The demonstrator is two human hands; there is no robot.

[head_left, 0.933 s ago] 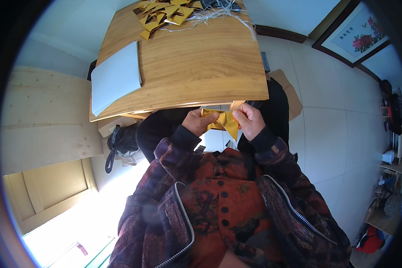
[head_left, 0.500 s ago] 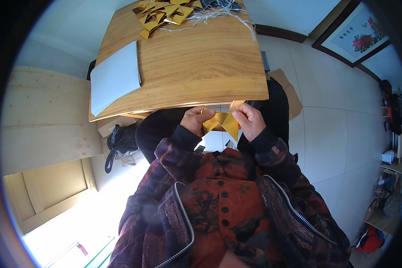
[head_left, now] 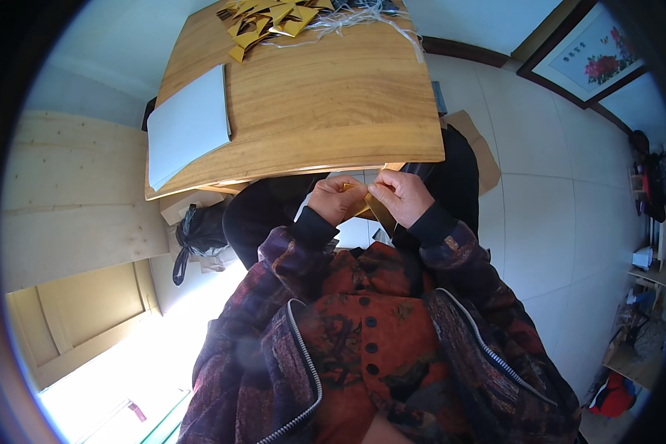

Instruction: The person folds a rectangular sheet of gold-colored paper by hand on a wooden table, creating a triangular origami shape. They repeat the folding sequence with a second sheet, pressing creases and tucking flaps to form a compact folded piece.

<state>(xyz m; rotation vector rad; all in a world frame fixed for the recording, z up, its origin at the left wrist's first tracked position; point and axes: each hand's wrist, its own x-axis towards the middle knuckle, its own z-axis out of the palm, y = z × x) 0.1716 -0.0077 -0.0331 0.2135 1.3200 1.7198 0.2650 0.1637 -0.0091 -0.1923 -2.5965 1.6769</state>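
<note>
Mid-frame, just below the near edge of the counter (head_left: 325,103), the left hand (head_left: 331,199) and right hand (head_left: 407,197) pinch folded gold paper (head_left: 381,214), fingers closed on its upper part, fingertips nearly meeting; the rest hangs below, between the hands.

The surface (head_left: 325,96) lay open from middle to right edge. White sheets (head_left: 190,126) blocked the near left corner, gold pieces (head_left: 292,21) and pale strands (head_left: 357,21) the far edge; left hand (head_left: 333,199) and right hand (head_left: 406,197) stood just before the near edge.
</note>
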